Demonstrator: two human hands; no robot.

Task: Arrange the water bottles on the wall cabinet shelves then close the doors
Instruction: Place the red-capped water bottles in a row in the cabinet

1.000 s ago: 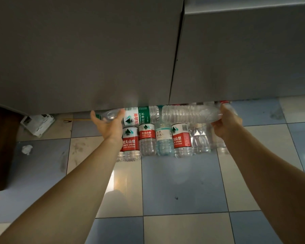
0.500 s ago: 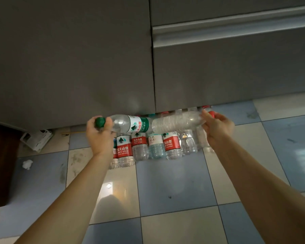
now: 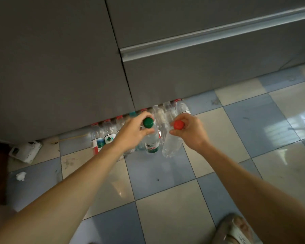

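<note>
My left hand (image 3: 132, 132) grips the neck of a green-capped water bottle (image 3: 151, 140), which hangs upright. My right hand (image 3: 190, 132) grips the neck of a clear red-capped bottle (image 3: 172, 144) that has no label, also hanging cap up. Both bottles are held side by side above the tiled floor. Behind them a row of several water bottles (image 3: 106, 134) stands on the floor against the grey cabinet (image 3: 60, 67). The wall cabinet shelves are out of view.
The grey cabinet fronts fill the upper view, with a long metal handle rail (image 3: 209, 35) on the right one. A white box (image 3: 26, 151) and a crumpled paper (image 3: 21, 176) lie on the floor at left. A slippered foot (image 3: 234, 229) shows at bottom right.
Both bottles, held level half a second ago, have swung down and now hang upright by their necks. My hands have come closer together, and my view has tilted further toward the floor.
</note>
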